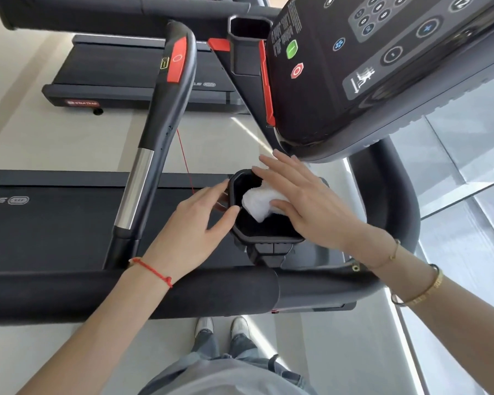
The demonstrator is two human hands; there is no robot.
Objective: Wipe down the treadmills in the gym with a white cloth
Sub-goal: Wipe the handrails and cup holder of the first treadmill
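White cloth [261, 205] under right hand [305, 201], in cup holder [240, 238].

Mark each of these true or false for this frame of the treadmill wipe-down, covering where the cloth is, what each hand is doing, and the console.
1. The white cloth is inside the black cup holder. True.
2. The left hand holds the cloth. False: the right hand presses on it; the left hand only rests on the cup holder's rim.
3. The right hand's fingers are stretched out fairly straight. True.
4. The cloth is spread over the console. False: the console is bare, and the cloth is bunched in the cup holder below it.
5. A red string bracelet is on the left wrist. True.
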